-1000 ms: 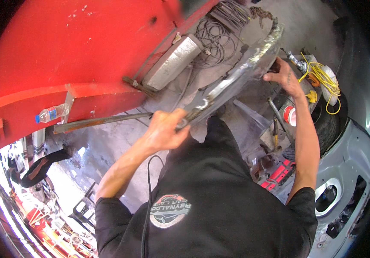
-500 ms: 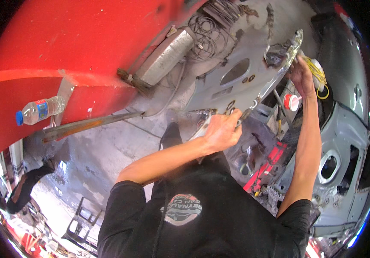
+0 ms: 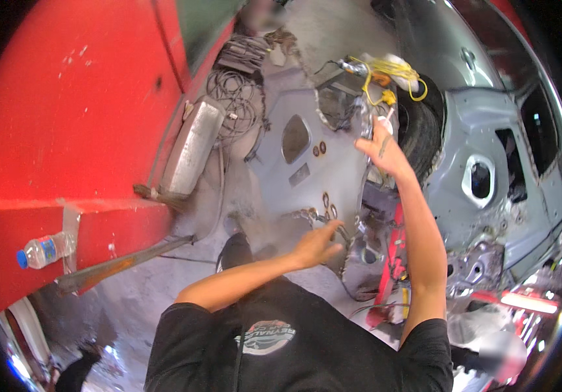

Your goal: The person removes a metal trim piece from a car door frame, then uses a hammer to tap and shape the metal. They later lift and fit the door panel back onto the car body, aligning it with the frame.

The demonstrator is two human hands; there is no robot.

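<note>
A grey sheet-metal car body panel (image 3: 336,173) with an oval opening, small rusty holes and ragged cut edges lies in front of me. My left hand (image 3: 319,246) is at its near edge, fingers stretched out and apart; blur hides whether they touch the metal. My right hand (image 3: 385,150) is at the panel's right edge, its thumb spread away from the fingers over the metal. Neither hand appears wrapped around anything. Just beyond the right fingertips sits a bundle of yellow cord (image 3: 392,70).
A red vehicle body (image 3: 78,130) fills the left, with a plastic bottle (image 3: 47,249) on its ledge. A silver box-shaped metal piece (image 3: 192,147) and coiled cables (image 3: 234,108) lie left of the panel. At right stand a tyre (image 3: 421,127) and a grey car body (image 3: 496,150). Someone is at lower right.
The panel's raised right edge has gone down, so the panel lies flatter. My left hand has loosened from its near edge, and my right hand has spread. The whole view has swung.
</note>
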